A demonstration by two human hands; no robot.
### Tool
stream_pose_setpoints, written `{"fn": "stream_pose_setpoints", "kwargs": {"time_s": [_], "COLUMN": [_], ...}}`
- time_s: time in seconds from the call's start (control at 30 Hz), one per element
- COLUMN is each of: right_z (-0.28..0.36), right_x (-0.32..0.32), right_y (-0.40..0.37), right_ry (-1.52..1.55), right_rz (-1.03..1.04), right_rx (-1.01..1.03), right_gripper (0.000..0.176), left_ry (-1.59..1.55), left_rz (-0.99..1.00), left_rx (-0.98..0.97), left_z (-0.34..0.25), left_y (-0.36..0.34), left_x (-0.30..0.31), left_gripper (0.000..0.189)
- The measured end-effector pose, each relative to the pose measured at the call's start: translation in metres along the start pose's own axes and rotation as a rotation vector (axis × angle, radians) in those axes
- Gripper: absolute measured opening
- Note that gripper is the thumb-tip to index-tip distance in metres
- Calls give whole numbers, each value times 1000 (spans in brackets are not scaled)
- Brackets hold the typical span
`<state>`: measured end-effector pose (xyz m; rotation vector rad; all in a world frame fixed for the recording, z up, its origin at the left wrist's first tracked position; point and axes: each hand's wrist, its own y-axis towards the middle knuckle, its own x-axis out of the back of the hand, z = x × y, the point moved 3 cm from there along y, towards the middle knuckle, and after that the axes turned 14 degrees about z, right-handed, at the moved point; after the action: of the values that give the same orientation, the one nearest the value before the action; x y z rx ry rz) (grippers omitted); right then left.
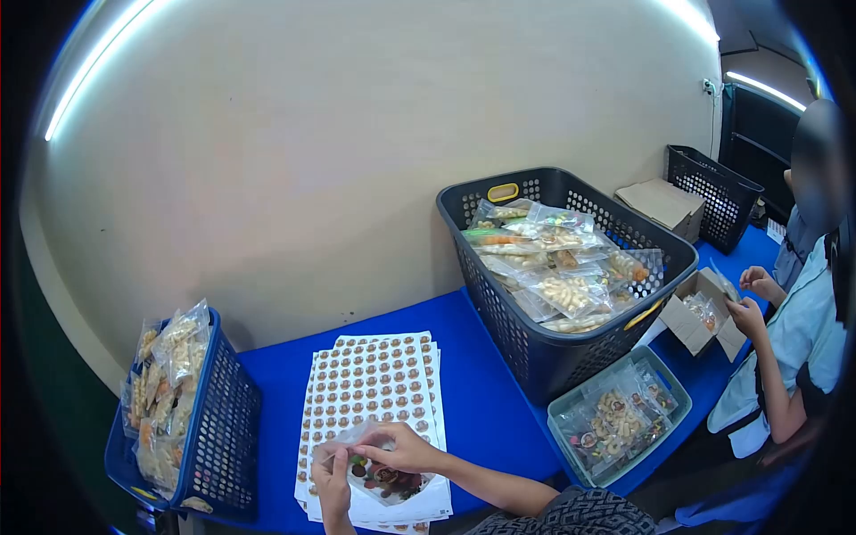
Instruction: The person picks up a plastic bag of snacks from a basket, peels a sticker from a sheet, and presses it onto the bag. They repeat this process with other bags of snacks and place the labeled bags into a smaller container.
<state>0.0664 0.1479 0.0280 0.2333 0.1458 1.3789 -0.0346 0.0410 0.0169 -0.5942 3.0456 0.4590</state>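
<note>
A clear plastic bag (390, 481) with dark, reddish and green pieces inside is held between my two hands, above the sticker sheets. My left hand (333, 486) pinches the bag's upper left edge, thumb up. My right hand (399, 448) grips the top edge from the other side, its fingers curled over the plastic. Under the bag lie stacked white sticker sheets (370, 374) printed with rows of small round brown labels. The exact kind of the bag's contents is hard to make out.
A blue basket (223, 437) of snack bags stands left. A large dark basket (508, 334) full of bags and a grey-green tray (563, 419) stand right. Beyond are an open cardboard box (685, 328), flat cardboard (660, 203), another basket (713, 192) and a co-worker's hands (753, 303).
</note>
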Motion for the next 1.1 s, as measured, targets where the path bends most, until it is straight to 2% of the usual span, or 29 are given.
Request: {"fn": "stream_pose_setpoints", "kwargs": {"time_s": [0.07,0.13,0.2,0.3,0.37,0.43,0.5,0.53,0.7,0.77,0.83,0.9,0.93,1.03,1.1], "right_z": [-1,-13,-15,-16,-17,-21,-23,-30,-35,-31,-18,-18,-19,-28,-30], "right_x": [-8,-8,-8,-9,-7,-5,-3,-5,-3,-1,0,3,4,-2,-9], "right_y": [1,3,6,8,11,6,-3,-9,-43,-60,-80,-99,-106,-116,-117], "right_ry": [177,111,42,55,71,96,-90,-121,-208,-183,-250,-293,-324,-337,-327], "right_rz": [-5,16,47,60,56,39,98,45,-96,-87,-172,-385,-461,-580,-603], "right_rx": [-58,-45,32,-22,23,52,65,34,7,26,24,-43,-14,-27,-68], "right_gripper": [26,26,25,23,22,21,19,17,17,19,19,17,17,16,16], "left_ry": [21,160,128,120,126,102,109,102,40,54,4,-89,-41,-62,-99], "left_rz": [-35,-148,-167,-203,-206,-202,-126,-108,-30,-72,-2,212,285,386,415], "left_rx": [-29,-152,-156,-146,-188,-132,-45,-43,-2,-5,42,22,40,11,103], "left_z": [-5,-5,-2,1,-4,1,6,15,45,51,44,46,46,46,52], "left_y": [-5,-8,-9,-13,-13,-18,-24,-27,-25,-23,-19,-15,-15,-14,-11], "left_x": [-5,-7,-7,-5,-9,-10,-12,-11,-12,-12,-22,-30,-31,-37,-33], "left_gripper": [11,11,10,12,12,14,15,17,18,19,26,21,16,14,13]}}
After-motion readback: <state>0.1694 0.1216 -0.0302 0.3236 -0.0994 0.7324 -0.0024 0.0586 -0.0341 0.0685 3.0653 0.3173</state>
